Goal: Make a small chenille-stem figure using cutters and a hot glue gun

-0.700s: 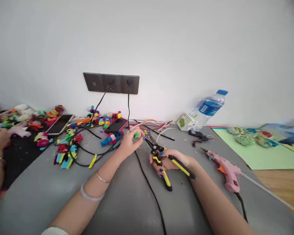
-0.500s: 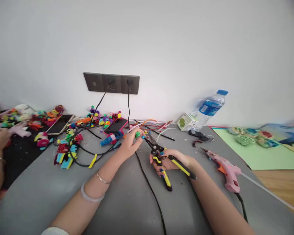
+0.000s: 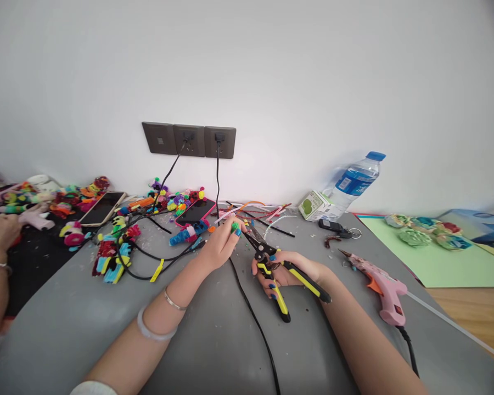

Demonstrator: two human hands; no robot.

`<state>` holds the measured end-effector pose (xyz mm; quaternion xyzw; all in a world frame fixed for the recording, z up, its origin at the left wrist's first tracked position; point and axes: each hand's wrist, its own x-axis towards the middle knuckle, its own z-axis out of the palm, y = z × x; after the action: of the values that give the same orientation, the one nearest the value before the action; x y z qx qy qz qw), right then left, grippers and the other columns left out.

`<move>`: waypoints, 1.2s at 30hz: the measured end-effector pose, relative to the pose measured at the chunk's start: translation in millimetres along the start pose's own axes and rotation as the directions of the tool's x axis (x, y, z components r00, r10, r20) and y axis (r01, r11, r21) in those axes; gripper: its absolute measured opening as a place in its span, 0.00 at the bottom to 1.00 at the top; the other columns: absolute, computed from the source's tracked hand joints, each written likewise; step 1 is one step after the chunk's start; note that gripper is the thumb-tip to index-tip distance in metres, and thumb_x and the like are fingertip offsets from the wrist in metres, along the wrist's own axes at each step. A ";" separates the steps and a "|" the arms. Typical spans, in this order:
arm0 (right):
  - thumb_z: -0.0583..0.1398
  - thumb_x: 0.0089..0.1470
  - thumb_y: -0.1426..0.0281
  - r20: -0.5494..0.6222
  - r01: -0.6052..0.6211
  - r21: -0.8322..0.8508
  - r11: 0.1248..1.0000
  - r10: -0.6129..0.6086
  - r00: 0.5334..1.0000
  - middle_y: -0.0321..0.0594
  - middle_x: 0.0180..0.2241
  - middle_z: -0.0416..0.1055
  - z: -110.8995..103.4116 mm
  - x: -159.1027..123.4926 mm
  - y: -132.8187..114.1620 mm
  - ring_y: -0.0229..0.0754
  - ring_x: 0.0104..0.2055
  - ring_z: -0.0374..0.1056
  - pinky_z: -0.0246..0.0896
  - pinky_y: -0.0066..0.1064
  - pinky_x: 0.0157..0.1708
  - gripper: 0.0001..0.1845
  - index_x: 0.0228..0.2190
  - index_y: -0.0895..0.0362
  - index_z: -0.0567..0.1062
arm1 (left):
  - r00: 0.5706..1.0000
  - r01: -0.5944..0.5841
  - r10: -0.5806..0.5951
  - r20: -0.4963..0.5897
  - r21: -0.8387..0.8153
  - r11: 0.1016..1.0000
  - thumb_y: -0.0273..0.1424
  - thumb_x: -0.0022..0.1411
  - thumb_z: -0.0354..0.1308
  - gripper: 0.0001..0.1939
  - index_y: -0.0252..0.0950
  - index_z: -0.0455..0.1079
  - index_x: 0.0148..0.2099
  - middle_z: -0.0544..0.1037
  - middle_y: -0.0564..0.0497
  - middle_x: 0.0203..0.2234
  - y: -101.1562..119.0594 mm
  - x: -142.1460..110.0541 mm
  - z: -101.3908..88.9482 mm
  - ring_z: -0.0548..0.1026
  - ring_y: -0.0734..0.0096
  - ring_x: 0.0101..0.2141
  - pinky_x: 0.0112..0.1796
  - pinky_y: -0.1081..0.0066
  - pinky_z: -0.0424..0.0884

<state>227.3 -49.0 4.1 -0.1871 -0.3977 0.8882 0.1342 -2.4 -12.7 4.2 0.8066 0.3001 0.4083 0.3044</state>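
Note:
My left hand [image 3: 223,241] pinches a small fuzzy green piece [image 3: 234,226], perhaps bent pipe cleaner; the fingers cover much of it. In my right hand [image 3: 284,269] is a pair of yellow-and-black wire strippers [image 3: 267,258], with handles spread and jaws parted. The jaw tips point up and left, close to the fingertips of my left hand. Whether they touch the green piece I cannot tell. Behind the jaws lie loose pipe cleaners [image 3: 267,211] in red, white, orange and black.
A pink glue gun [image 3: 379,285] lies at right, near a key fob [image 3: 337,226] and a tilted water bottle [image 3: 356,181]. Black cables [image 3: 251,310] cross the grey table. Pipe-cleaner figures [image 3: 113,249] and phones [image 3: 195,212] lie left. Another person's hand [image 3: 0,236] holds a pink glue gun [image 3: 36,218].
My left hand has turned slightly, and the green piece sits a little lower against the fingers. The wire strippers keep nearly the same pose. The whole view has shifted slightly.

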 end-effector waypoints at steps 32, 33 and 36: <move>0.52 0.56 0.64 0.001 -0.004 0.011 1.000 0.004 1.000 0.40 0.26 0.68 -0.9 0.1 1.1 0.43 0.27 0.68 0.65 0.40 0.35 0.16 0.42 0.62 0.69 | 0.984 0.032 -0.014 -0.178 0.103 0.994 0.37 0.72 0.36 0.17 0.38 0.61 0.35 0.68 0.51 0.28 1.6 2.2 1.0 0.65 0.69 0.28 0.34 0.69 0.62; 0.52 0.56 0.64 -0.004 -0.005 0.008 1.000 0.005 1.000 0.40 0.26 0.68 -0.3 0.0 0.9 0.43 0.27 0.68 0.65 0.40 0.35 0.16 0.42 0.62 0.69 | 0.983 0.049 -0.030 -0.183 0.100 0.994 0.37 0.72 0.36 0.17 0.38 0.61 0.35 0.67 0.51 0.27 1.1 1.8 1.2 0.65 0.70 0.27 0.33 0.69 0.62; 0.51 0.57 0.64 -0.016 -0.006 -0.002 1.000 0.006 1.000 0.39 0.25 0.67 2.1 0.2 -0.3 0.43 0.26 0.68 0.65 0.41 0.35 0.17 0.42 0.62 0.69 | 0.980 0.081 -0.069 -0.185 0.061 0.995 0.39 0.72 0.36 0.17 0.38 0.60 0.35 0.67 0.52 0.26 0.2 0.8 1.8 0.65 0.70 0.27 0.33 0.69 0.62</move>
<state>226.2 -50.1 5.5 -0.1955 -0.3967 0.8867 0.1346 -0.5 -12.7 3.9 0.7638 0.3707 0.4582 0.2633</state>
